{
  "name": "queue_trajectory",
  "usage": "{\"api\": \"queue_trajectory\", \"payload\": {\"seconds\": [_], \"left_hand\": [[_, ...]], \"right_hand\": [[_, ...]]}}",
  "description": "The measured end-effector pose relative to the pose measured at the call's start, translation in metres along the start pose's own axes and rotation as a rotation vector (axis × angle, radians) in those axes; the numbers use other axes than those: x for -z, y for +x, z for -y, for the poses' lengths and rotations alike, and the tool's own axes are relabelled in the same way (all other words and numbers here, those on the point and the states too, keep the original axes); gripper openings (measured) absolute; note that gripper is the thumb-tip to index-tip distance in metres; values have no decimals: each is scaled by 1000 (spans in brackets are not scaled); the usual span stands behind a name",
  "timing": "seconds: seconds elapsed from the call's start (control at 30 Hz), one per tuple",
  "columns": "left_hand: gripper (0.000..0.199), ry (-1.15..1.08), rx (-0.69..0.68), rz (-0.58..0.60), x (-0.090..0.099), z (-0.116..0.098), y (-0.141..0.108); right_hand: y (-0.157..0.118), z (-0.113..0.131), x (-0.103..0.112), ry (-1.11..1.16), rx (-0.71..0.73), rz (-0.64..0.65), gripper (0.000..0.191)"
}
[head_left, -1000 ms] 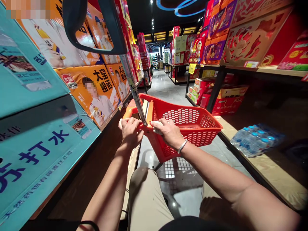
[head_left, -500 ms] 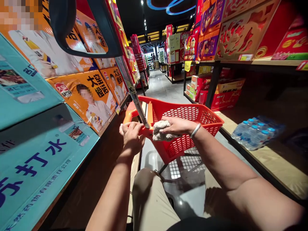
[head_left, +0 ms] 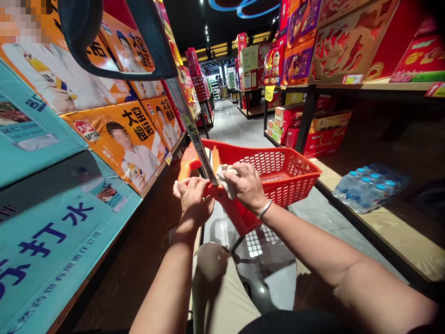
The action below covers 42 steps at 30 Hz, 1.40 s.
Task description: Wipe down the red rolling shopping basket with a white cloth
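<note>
The right hand (head_left: 247, 185), curled round a bunched cloth (head_left: 225, 178), has shifted closer to the metal pole (head_left: 203, 157) at the red basket's (head_left: 243, 221) near rim, suggesting wiping continues, while the left hand (head_left: 194, 198) grips the basket's corner.

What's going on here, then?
Someone in a shop aisle has both hands at a red shopping cart. The left hand grips its near edge, while the right hand presses a pale, bunched cloth to the edge, just right of a metal post. Orange boxes are stacked to the left; bottled water lies on a low shelf to the right.
</note>
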State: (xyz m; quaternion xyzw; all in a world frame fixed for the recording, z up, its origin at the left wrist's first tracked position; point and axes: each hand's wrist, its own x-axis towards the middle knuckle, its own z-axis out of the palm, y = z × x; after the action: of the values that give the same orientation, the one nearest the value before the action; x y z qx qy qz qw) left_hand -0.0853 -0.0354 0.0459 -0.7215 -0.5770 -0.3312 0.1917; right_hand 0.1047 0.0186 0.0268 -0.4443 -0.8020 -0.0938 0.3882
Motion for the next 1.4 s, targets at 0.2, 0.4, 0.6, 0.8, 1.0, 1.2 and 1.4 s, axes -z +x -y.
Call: {"api": "queue_trajectory", "payload": {"seconds": [0.2,0.4,0.6,0.8,1.0,1.2,1.4], "left_hand": [[33,8,-7,-10,0,-4,-1],[35,-10,-1,5,0,-1,-2],[36,5,17,25,0,-2,-2],[34,21,15,8,0,-2,0],[34,26,-3,17,0,2,-1],[38,19,-15,49,-1,7,0],[36,43,-5,31,2,-2,1]], "right_hand": [[-31,1,-24,-30,120,-93,60],[-6,-35,-23,250,170,-68,29],[0,-52,-2,310,-7,-91,31],[-8,-17,17,194,43,98,81],[4,-18,27,146,142,251,35],[-12,-62,10,246,96,136,36],[-34,-49,1,39,-213,9,44]]}}
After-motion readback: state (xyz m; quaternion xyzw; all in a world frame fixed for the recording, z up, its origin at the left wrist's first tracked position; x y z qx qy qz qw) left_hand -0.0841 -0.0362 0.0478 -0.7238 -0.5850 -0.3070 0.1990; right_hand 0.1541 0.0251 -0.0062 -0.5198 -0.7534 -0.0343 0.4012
